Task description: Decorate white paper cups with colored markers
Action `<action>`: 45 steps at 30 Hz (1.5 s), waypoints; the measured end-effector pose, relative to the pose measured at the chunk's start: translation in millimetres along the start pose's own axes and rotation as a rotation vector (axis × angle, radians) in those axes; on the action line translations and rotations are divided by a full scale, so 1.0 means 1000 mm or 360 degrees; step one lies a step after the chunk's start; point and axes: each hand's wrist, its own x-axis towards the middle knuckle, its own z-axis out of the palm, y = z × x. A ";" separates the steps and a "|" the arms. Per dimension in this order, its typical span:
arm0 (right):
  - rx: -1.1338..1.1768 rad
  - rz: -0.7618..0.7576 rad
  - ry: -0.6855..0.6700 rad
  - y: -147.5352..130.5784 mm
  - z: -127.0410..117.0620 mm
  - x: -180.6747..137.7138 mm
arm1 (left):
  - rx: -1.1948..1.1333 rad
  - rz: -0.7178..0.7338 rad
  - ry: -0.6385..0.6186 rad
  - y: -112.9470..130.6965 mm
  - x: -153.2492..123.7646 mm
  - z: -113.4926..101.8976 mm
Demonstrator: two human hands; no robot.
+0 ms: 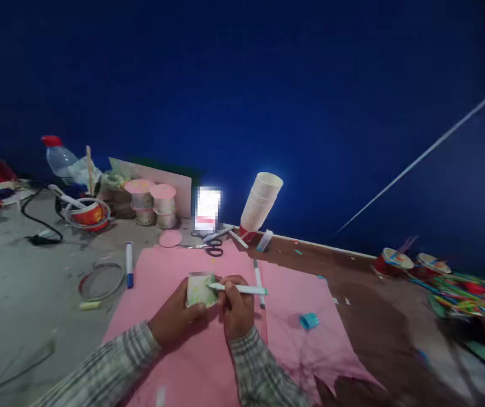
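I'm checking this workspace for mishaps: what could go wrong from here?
The marker in the right hand might slip and spoil the green pattern on the small cup in the left hand. The tall stack of white cups looks tilted and could topple if bumped.

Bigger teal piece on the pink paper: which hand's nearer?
Right. The right hand is to the left of the teal piece, holding a marker; the left hand is farther left.
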 end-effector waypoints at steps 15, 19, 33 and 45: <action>-0.0013 -0.0031 0.0012 0.003 -0.004 0.002 | 0.0185 0.0024 -0.0035 0.000 0.001 -0.004; -0.0019 -0.0022 0.0006 0.003 -0.004 0.002 | 0.0201 0.0038 -0.0037 -0.001 0.001 -0.004; 0.0011 0.0001 0.0008 0.001 -0.003 0.001 | 0.0222 0.0005 -0.0035 -0.001 0.001 -0.005; 0.0195 0.0094 0.0002 -0.001 -0.001 0.003 | 0.0053 0.0066 -0.0167 0.001 -0.003 0.000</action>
